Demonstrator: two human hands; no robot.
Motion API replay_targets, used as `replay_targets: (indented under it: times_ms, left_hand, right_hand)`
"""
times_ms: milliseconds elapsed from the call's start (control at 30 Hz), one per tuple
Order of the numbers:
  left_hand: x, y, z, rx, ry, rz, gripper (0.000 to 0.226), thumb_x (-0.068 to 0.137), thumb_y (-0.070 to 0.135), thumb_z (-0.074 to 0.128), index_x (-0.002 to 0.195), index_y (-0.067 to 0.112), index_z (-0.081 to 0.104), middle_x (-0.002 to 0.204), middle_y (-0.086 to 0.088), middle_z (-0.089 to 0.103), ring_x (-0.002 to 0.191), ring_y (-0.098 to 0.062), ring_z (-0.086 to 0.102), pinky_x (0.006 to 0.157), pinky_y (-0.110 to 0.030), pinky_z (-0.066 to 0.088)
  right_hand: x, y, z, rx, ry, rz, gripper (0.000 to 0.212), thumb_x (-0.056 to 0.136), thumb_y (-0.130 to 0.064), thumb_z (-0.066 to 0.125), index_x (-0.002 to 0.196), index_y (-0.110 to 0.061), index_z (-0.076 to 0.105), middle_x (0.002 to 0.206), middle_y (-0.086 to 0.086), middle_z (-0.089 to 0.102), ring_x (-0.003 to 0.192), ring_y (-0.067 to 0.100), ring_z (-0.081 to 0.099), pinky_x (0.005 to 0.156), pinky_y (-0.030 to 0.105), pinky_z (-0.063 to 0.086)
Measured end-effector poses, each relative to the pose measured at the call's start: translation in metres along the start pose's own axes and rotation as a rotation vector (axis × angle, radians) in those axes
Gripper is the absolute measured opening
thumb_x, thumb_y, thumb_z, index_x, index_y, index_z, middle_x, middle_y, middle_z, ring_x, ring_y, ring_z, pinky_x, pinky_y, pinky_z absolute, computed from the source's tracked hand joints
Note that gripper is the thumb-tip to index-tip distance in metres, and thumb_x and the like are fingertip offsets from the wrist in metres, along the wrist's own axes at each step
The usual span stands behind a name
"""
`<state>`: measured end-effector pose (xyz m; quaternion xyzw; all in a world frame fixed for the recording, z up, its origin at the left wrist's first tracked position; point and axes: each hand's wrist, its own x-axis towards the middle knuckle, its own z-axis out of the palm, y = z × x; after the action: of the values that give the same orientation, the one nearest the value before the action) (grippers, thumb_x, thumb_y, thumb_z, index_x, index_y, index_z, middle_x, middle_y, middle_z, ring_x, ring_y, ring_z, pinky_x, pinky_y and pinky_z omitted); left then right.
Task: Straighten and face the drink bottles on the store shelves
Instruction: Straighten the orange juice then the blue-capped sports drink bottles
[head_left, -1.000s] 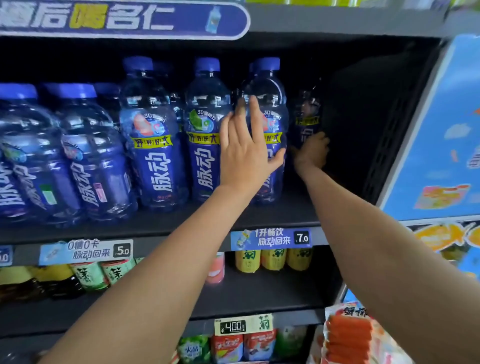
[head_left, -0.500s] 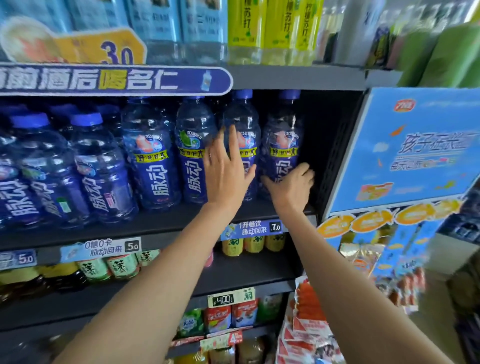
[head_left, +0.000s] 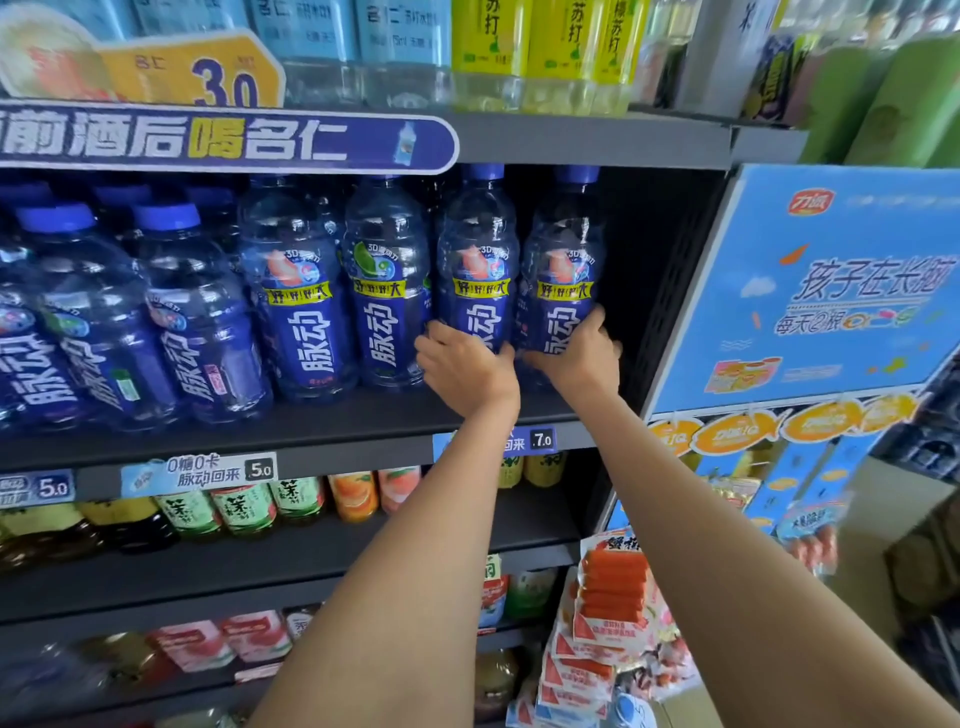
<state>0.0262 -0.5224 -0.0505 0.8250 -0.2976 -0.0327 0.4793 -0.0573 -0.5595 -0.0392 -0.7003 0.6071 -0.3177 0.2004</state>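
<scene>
On the dark middle shelf stands a row of large blue-capped drink bottles with blue labels, and both hands work at its right end. The left hand grips the lower body of the second bottle from the right: its fingers curl round the bottle's left side, the thumb lies toward the right, and the label rises above the knuckles. The right hand holds the rightmost bottle low down, fingers wrapped round the right flank and the back, the thumb pressed against the front of the label. The two hands sit side by side, nearly touching, and the two bottles stand upright, just beside each other, labels facing out. To their left two more upright bottles face forward, and farther left others lean, with their labels tilted. A price tag on the shelf edge shows partly behind the left forearm. To the right of the shelf hangs a light blue promotional board.
</scene>
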Motion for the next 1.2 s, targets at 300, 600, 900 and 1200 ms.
replay_targets:
  times_ms: [300, 600, 900, 1200]
  left_hand:
    - [-0.014, -0.008, -0.004, -0.025, 0.086, 0.022, 0.068, 0.076, 0.037, 0.075, 0.121, 0.0, 0.04, 0.124, -0.015, 0.043, 0.115, -0.031, 0.043, 0.093, -0.037, 0.036]
    - [0.007, -0.052, -0.06, -0.213, 0.321, 0.343, 0.046, 0.078, 0.03, 0.072, 0.107, 0.0, 0.051, 0.102, -0.015, 0.049, 0.096, -0.031, 0.05, 0.078, -0.029, 0.027]
    - [0.057, -0.095, -0.115, 0.055, 0.245, 0.267, 0.086, 0.083, 0.034, 0.068, 0.144, -0.005, 0.021, 0.142, -0.023, 0.036, 0.13, -0.034, 0.036, 0.106, -0.038, 0.029]
    - [0.066, -0.09, -0.1, 0.128, 0.253, 0.195, 0.091, 0.065, 0.025, 0.084, 0.136, -0.008, 0.036, 0.126, -0.025, 0.051, 0.099, -0.039, 0.061, 0.078, -0.044, 0.05]
  right_hand:
    - [-0.007, 0.0, -0.001, -0.021, 0.006, 0.023, 0.099, 0.075, -0.036, 0.077, 0.143, -0.001, 0.014, 0.14, 0.018, 0.039, 0.13, 0.038, 0.032, 0.097, 0.04, 0.035]
    - [-0.062, -0.038, 0.011, 0.22, 0.434, -0.391, 0.062, 0.08, -0.013, 0.071, 0.132, -0.002, 0.04, 0.129, 0.016, 0.04, 0.114, 0.031, 0.048, 0.088, 0.039, 0.048]
    - [-0.071, -0.132, 0.06, -0.094, 0.012, -0.378, 0.083, 0.094, -0.037, 0.054, 0.149, -0.003, 0.002, 0.158, 0.007, 0.007, 0.112, 0.03, 0.057, 0.07, 0.033, 0.04]
    - [-0.065, -0.156, 0.074, -0.28, 0.112, -0.27, 0.103, 0.087, -0.047, 0.059, 0.148, -0.003, -0.011, 0.149, 0.018, 0.018, 0.09, 0.027, 0.065, 0.06, 0.029, 0.039]
